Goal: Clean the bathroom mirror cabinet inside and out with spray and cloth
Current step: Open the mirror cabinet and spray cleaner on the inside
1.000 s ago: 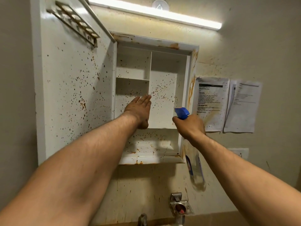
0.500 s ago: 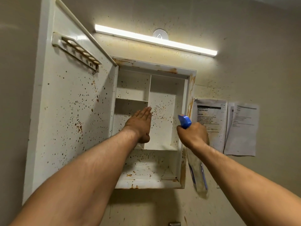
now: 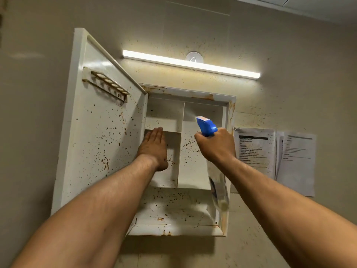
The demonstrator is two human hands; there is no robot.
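The white wall cabinet (image 3: 185, 230) hangs open, speckled with brown spots inside. Its door (image 3: 100, 144) swings out to the left and carries a small rack near the top. My left hand (image 3: 153, 147) lies flat with straight fingers inside the middle left compartment, fingertips at the shelf edge. My right hand (image 3: 216, 146) grips a clear spray bottle (image 3: 219, 186) by its neck. The bottle's blue nozzle (image 3: 206, 125) points up and left into the upper right compartment. No cloth is in view.
A lit tube light (image 3: 191, 64) runs along the wall above the cabinet. Two printed paper sheets (image 3: 274, 159) are stuck to the wall right of the cabinet. The wall around is stained with brown specks.
The view has tilted upward, so the taps below dropped out of sight. My left hand slid left into the left compartment. My right hand raised the bottle and moved it in front of the cabinet.
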